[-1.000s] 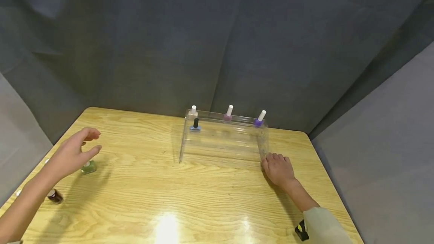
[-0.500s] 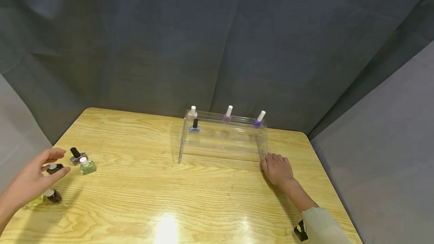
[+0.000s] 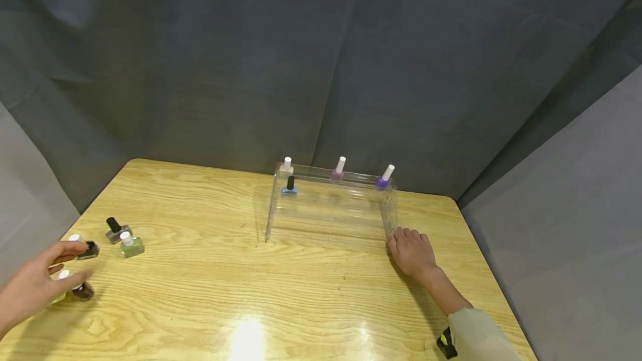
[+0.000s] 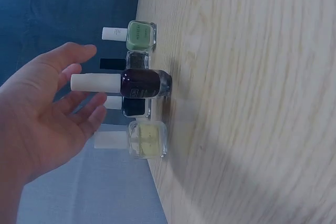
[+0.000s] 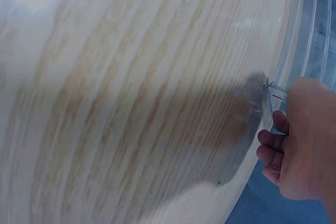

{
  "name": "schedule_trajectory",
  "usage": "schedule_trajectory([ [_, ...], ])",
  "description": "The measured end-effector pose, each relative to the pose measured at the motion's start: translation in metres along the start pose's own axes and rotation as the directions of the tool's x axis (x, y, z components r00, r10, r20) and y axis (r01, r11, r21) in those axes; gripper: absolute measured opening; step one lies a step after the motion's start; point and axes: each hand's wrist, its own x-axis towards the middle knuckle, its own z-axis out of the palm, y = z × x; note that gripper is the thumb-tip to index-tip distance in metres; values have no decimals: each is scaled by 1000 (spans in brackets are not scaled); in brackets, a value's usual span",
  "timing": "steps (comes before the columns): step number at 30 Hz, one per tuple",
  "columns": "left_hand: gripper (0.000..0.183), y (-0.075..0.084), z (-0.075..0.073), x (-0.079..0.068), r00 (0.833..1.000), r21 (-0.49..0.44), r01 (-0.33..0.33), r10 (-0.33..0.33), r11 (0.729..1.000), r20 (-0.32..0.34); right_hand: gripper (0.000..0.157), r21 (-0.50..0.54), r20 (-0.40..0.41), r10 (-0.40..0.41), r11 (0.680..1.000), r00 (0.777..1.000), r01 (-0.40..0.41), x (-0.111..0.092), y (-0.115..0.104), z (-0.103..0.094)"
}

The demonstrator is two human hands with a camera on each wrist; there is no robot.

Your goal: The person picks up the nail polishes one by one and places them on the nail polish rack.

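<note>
My left hand [image 3: 37,277], thumb and fingers spread apart, is at a dark red-brown nail polish bottle [image 4: 140,83] with a white cap. In the left wrist view the fingers lie behind that cap and the thumb above it. A yellow nail polish [image 4: 149,140] and a black nail polish [image 3: 90,250] stand close by. My right hand [image 3: 412,250] grips the front right corner of a clear stepped rack [image 3: 321,186], its fingers curled by the side panel. On the rack stand beige [image 3: 286,171], mauve [image 3: 337,175], purple [image 3: 383,182] and blue [image 3: 289,190] nail polishes.
Farther back on the left are a green nail polish [image 3: 132,247] and a grey one [image 3: 118,234] with a black cap. The wooden table [image 3: 225,283] ends at a dark curtain [image 3: 241,71] behind the rack. A black strap [image 3: 446,344] is by the right sleeve.
My left hand has come down and toward the near left, past the green and black bottles to the dark red-brown one. The right hand and the rack stay in place.
</note>
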Motion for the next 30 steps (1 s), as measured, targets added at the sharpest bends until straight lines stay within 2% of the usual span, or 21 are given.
schedule_trajectory([
  [5, 51, -5, 1, 2, 1000, 41, -14, 14, 999, 14, 35, 4, -4, 1, 1000, 1000, -1, 0, 0, 0],
  [7, 50, -4, 0, 3, 999, 63, -15, 12, 998, 44, 35, 2, -4, 2, 1000, 1000, -2, 0, 0, 1],
  [13, 50, 3, 4, 5, 986, 121, 34, -53, 992, 158, 35, 11, -1, 9, 1000, 1000, -8, 0, 0, 1],
  [21, 47, 4, 7, 4, 982, 118, 14, -36, 993, 186, 36, 17, -1, 4, 1000, 1000, -4, 0, 0, 2],
  [26, 50, 0, 6, 5, 979, 108, -8, -15, 994, 204, 35, 20, 1, 6, 1000, 1000, -6, 0, 0, 1],
  [30, 55, 4, 6, 2, 976, 81, 1, -19, 997, 219, 35, 21, -6, 3, 1000, 1000, -2, 0, 0, 1],
])
